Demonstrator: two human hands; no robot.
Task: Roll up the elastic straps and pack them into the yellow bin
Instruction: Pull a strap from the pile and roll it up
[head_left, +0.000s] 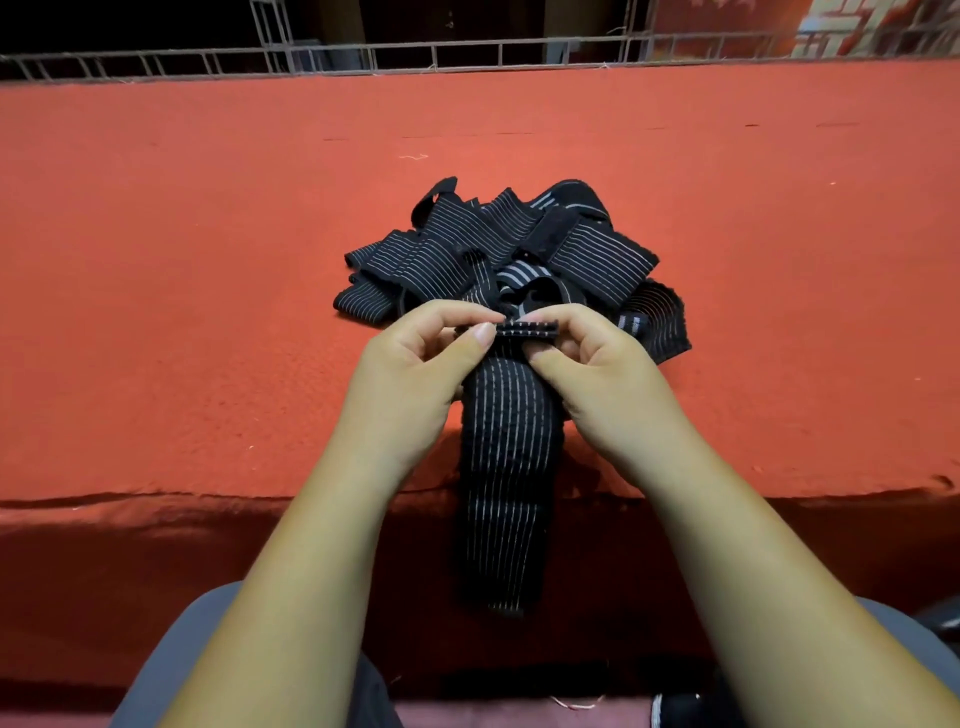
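One black elastic strap (506, 467) with thin white stripes runs from my fingers over the table's front edge and hangs down toward my lap. Its far end is folded into a small tight roll. My left hand (415, 364) pinches the left side of that roll, and my right hand (597, 364) pinches the right side. Just behind my hands lies a loose pile of several more black striped straps (519, 249). No yellow bin is in view.
The red cloth-covered table (208, 286) stretches wide to both sides of the pile. A metal wire rack (467, 52) runs along its far edge. My grey-clad knees sit below the front edge.
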